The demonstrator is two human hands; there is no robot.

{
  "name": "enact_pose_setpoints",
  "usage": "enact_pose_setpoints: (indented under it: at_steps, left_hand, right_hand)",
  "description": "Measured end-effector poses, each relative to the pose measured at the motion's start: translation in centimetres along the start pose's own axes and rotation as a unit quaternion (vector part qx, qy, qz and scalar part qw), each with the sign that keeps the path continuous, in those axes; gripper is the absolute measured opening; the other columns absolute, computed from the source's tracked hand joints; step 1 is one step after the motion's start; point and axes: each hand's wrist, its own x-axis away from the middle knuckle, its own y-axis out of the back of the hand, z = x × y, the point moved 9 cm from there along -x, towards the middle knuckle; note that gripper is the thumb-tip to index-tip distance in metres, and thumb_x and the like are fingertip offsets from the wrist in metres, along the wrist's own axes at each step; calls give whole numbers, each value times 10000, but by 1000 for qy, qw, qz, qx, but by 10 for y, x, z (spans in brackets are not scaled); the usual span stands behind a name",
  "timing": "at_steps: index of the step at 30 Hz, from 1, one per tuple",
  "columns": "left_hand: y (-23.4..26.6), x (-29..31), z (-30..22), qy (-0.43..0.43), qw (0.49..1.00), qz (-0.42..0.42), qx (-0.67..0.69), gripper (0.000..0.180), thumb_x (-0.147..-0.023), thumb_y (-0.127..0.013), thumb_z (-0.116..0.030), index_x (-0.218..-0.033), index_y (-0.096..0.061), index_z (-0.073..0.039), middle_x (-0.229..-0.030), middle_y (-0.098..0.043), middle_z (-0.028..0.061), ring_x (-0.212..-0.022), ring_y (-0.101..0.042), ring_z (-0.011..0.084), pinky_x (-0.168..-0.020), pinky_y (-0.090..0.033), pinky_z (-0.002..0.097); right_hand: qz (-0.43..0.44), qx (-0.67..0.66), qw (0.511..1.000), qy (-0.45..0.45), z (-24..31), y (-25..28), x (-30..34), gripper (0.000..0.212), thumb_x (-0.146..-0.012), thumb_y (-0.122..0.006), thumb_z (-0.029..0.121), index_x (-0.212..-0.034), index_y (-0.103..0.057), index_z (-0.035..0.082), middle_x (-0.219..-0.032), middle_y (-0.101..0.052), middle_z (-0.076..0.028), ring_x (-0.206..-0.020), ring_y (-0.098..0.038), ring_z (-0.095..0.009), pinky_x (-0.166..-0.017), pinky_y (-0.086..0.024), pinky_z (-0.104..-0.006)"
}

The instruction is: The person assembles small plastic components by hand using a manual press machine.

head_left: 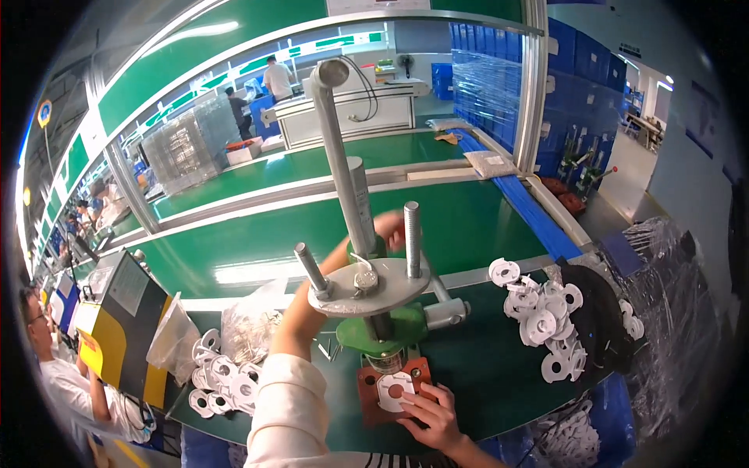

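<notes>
A green hand press [384, 331] with a grey round plate [370, 287] and upright bolts stands in front of me. My left hand [388, 229], on a white-sleeved arm, reaches up behind the press's grey column [355, 203] and curls around its lever; the column hides part of the hand. My right hand [434, 419] rests at the press base, its fingertips pinching the edge of a white disc [392, 390] that lies on a red-brown fixture plate [368, 405].
Heaps of white discs lie at left [222, 378] and right [546, 320]. A clear bag of small metal parts [250, 320] sits behind the left heap. A yellow-black machine [117, 312] and a co-worker [55, 374] are at left. A green conveyor [296, 242] runs behind.
</notes>
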Motion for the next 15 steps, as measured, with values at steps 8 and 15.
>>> enact_pose_setpoints:
  at_steps: [8, 15]
  left_hand:
    - [-106, 135, -249, -242, 962, 72, -99, 546, -899, -430, -487, -1116, -482, 11, -947, -619, 134, -553, -552, 41, -515, -478, 122]
    - [-193, 176, -292, -230, 883, 175, -369, 440, -935, -391, -407, -1116, -498, -20, -1047, -610, 189, -844, -639, 174, -706, -532, 249]
  right_hand:
    - [-13, -9, 1000, 25, -1, 0, 1, 236, -706, -734, 224, -893, -675, 92, -1104, -600, -12, -1101, -452, -255, -930, -343, -449]
    - [-43, -13, 998, 35, -5, 4, -1, 252, -667, -748, 210, -872, -671, 87, -1095, -600, -15, -1091, -463, -257, -922, -338, -454]
